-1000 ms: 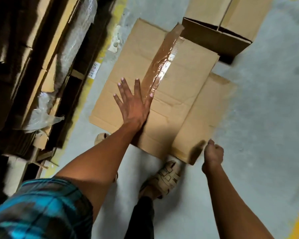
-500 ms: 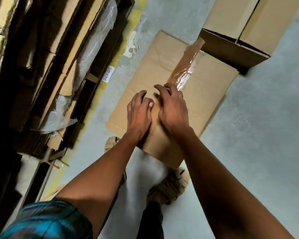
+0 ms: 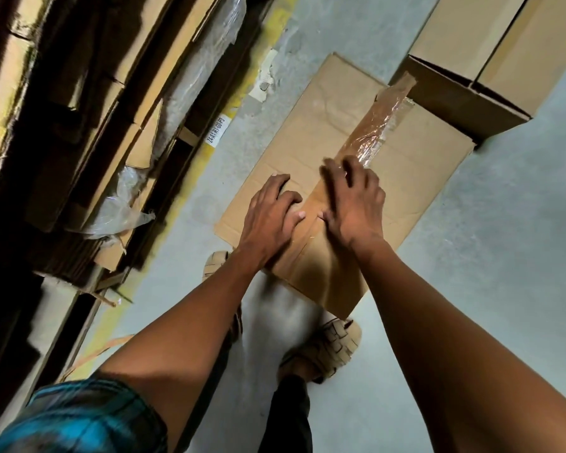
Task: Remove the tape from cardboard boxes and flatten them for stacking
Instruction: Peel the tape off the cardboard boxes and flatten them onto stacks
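A flattened brown cardboard box (image 3: 311, 125) lies on the grey floor in front of me. A strip of crinkled clear-brown tape (image 3: 374, 132) runs along its middle seam, and the far end sticks up loose at the box's far edge. My left hand (image 3: 272, 214) presses on the cardboard just left of the seam, its thumb beside the tape. My right hand (image 3: 353, 197) rests over the near part of the tape with bent, spread fingers touching it. That hand is motion-blurred, and whether it has any tape lifted is hidden.
Stacks of flattened cardboard with loose plastic wrap (image 3: 121, 207) line the left side behind a yellow floor line (image 3: 209, 152). Open upright boxes (image 3: 464, 83) stand at the far right. My sandalled feet (image 3: 327, 348) are at the box's near edge.
The right-hand flap has been folded in onto the box. My right hand moved from the flap's near corner up to the tape, and my left hand's spread fingers drew in beside the seam.
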Demonstrator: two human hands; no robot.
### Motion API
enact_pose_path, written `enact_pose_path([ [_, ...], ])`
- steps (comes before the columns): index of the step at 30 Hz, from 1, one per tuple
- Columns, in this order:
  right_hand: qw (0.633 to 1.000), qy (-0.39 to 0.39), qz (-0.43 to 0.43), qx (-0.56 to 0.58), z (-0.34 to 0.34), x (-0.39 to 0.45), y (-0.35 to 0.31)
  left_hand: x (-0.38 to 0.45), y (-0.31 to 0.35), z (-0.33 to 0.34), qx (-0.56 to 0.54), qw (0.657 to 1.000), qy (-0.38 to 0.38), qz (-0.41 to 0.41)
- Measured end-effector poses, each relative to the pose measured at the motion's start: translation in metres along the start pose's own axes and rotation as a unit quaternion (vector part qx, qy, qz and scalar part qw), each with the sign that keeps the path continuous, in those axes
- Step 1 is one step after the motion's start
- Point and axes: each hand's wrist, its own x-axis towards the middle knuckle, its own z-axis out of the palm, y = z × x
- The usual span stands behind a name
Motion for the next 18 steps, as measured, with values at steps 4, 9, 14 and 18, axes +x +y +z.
enact_pose_path([
  [4, 0.983, 0.029, 0.167, 0.068, 0.014, -0.014, 0.003, 0.005, -0.003, 0.004, 0.073, 0.997, -0.015, 0.001],
  [9, 0.985, 0.031, 0.161, 0.054, 0.023, -0.018, 0.004, 0.026, 0.006, 0.004, 0.086, 0.996, -0.025, 0.020],
  [14, 0.982, 0.030, 0.176, 0.063, 0.020, -0.018, 0.002, 0.064, 0.038, 0.009, 0.057, 0.997, -0.040, 0.027],
  [18, 0.982, 0.026, 0.175, 0.065, 0.015, -0.019, 0.002, 0.104, 0.069, 0.017, -0.001, 0.998, -0.049, -0.038],
])
